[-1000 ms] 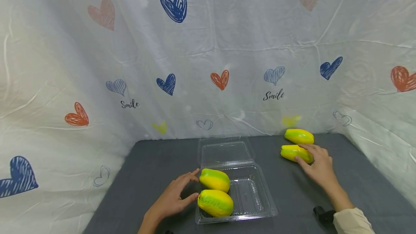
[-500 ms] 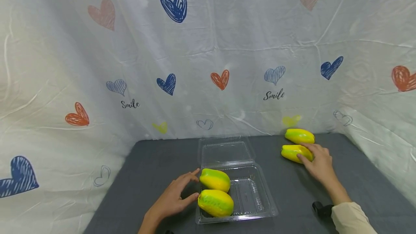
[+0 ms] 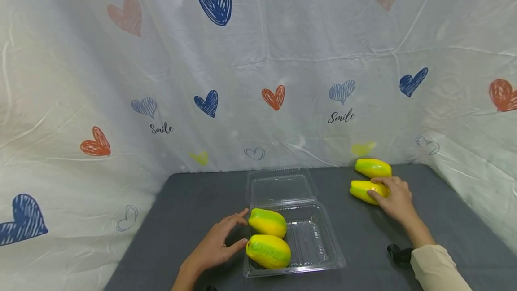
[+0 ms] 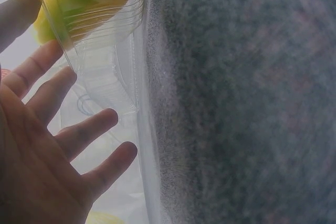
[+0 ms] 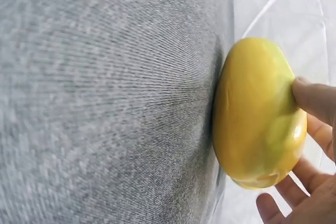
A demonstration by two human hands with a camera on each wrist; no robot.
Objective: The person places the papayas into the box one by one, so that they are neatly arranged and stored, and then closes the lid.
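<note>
Looking down on the grey bench (image 3: 194,196), I see my right hand (image 3: 393,199) grasping a yellow-green papaya (image 3: 365,190) that lies near the far right corner of the bench; the thumb and the fingers are curled around its right end, and the wrist view shows the thumb (image 5: 315,98) pressing on the yellow skin while the fruit rests on the cloth. A second papaya (image 3: 372,167) lies just behind it, closer to the far edge, and I cannot tell if the two fruits touch. My left hand (image 3: 216,246) is released, with the fingers spread and relaxed, and it rests at the left wall of a clear plastic box (image 3: 315,241) which stands in the middle of the bench, toward the near edge. The fingertips are right at this wall, as the left wrist view shows. The lid (image 3: 280,187) of the box is open and lies flat behind it. Inside the box, at its left side, two more papayas lie side by side: the rear papaya (image 3: 267,222) and the front papaya (image 3: 268,251). The right part of the box shows only its ribbed floor. A white cloth with hearts (image 3: 218,8) hangs behind the bench.
</note>
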